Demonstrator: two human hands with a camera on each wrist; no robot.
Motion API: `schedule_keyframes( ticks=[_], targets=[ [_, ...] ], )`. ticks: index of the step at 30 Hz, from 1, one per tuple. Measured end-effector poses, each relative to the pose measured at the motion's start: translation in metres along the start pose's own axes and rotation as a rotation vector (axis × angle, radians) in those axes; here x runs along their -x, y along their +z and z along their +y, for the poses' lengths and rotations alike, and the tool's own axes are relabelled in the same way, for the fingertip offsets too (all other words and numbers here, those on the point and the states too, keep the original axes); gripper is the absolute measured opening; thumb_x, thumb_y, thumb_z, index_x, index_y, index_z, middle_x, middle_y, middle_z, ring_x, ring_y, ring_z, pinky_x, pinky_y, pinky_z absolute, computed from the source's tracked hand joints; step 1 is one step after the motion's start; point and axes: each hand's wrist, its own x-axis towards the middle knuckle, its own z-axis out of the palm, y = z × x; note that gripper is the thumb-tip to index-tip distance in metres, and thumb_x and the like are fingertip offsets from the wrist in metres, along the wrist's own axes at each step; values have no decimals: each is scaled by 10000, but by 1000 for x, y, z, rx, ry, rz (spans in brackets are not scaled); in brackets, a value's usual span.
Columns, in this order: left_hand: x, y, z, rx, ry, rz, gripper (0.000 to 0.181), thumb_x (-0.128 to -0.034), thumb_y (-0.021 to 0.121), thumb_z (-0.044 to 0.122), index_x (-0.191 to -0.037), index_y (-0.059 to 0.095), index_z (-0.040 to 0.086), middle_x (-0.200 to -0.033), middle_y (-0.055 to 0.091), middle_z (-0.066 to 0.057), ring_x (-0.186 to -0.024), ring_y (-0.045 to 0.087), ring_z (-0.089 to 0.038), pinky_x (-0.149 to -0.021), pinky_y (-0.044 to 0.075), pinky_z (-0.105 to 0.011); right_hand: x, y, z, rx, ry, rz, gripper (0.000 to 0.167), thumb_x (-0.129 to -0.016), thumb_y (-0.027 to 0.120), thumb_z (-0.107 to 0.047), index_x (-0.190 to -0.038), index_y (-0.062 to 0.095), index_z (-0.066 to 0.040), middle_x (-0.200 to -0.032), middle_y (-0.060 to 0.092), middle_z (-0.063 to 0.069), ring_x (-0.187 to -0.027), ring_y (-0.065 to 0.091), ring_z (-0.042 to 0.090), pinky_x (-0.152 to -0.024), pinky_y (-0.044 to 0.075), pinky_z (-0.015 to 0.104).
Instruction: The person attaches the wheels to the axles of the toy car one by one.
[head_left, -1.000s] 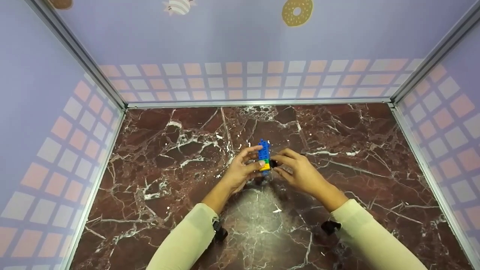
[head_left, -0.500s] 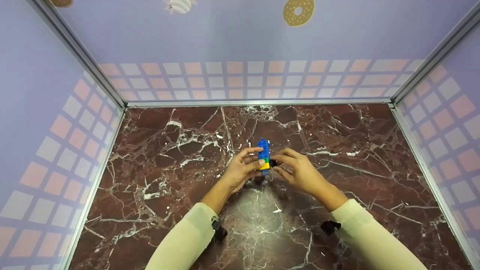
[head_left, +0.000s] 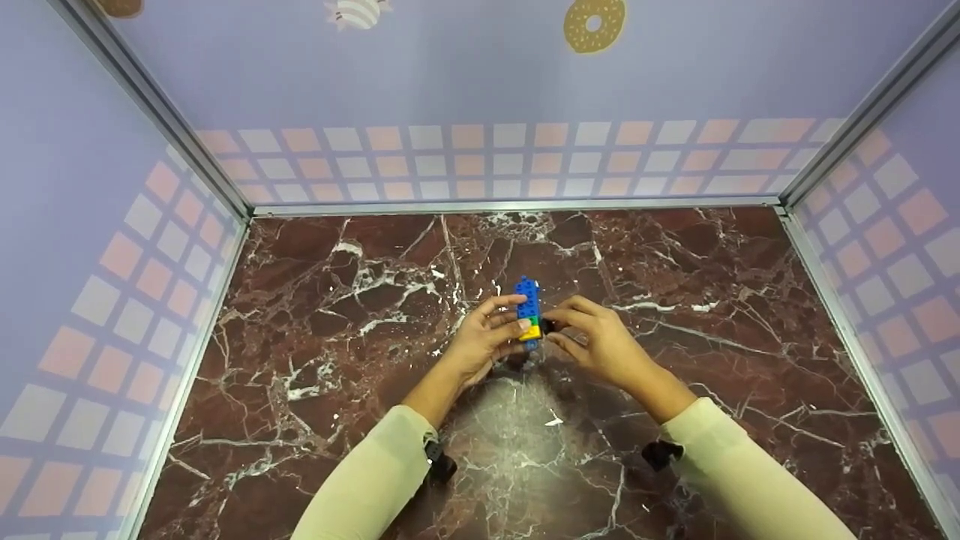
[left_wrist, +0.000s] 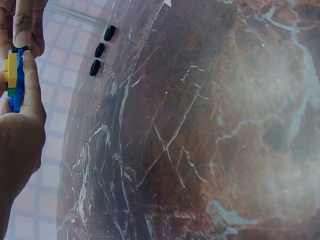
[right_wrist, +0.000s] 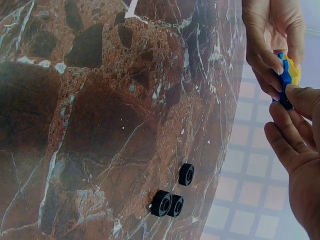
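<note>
The left hand [head_left: 474, 341] has its fingers [head_left: 504, 301] clamped on the brick toy [head_left: 528, 307]; the right hand [head_left: 606, 345] pinches a black piece [head_left: 547, 326]; the toy seems light, stiff, best gripped by its sides

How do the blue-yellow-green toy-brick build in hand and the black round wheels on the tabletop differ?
The blue-yellow-green toy-brick build is multicoloured; the black round wheels are all dark. The build is long and studded; the wheels are round with ringed faces. The left hand grips the build; the wheels rest on the tabletop. Both show in each wrist view.
</note>
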Motion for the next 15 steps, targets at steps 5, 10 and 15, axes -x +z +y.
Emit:
schedule_keyframes(
  ticks=[5,10,15],
  targets=[
    [-1,1,0,7,2,7,460,-1024,695,-73,-1462,622,44,-1258,660,-149,-1012,751,-226,-797,697,-297,0,-1,0,16,-6,10,288,-959,843,-16,-1241,793,10,-1150,732,144,-1000,802,271,-858,714,409],
    [0,2,-1,4,0,6,464,-1021,699,-72,-1461,617,46,-1260,673,-131,-1024,747,-224,-802,695,-299,1,0,2,22,-39,26,286,-945,847,10,-1225,791,32,-1120,732,162,-971,798,309,-832,712,430],
    [0,2,0,7,-1,11,462,-1022,702,-66,-1464,616,38,-1241,693,-110,-1031,748,-228,-813,700,-306,0,1,2,14,-44,37,281,-943,845,18,-1219,792,34,-1098,732,164,-964,796,322,-842,711,435]
  ],
)
